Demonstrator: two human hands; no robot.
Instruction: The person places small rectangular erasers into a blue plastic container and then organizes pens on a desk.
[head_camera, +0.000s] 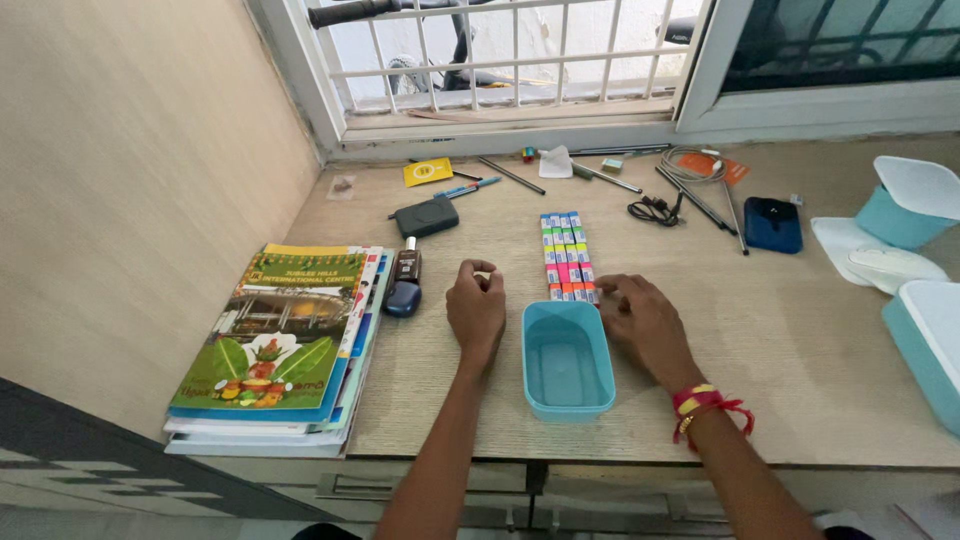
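Observation:
A light blue rectangular plastic box (568, 400) stands empty near the table's front edge, between my two hands. Behind it lies a tidy block of small coloured erasers (565, 252) in several rows. My right hand (645, 322) rests on the table just right of the box, its fingertips touching the nearest row of erasers. My left hand (477, 308) lies left of the box, fingers curled into a loose fist with nothing visible in it. A red and yellow thread band circles my right wrist.
A stack of books and magazines (285, 345) sits at the left. Near it lie a dark bottle-shaped item (404, 282) and a black pouch (426, 216). Pens, cables, a blue case (773, 224), a white mouse (886, 264) and two more light blue boxes (925, 330) occupy the back and right.

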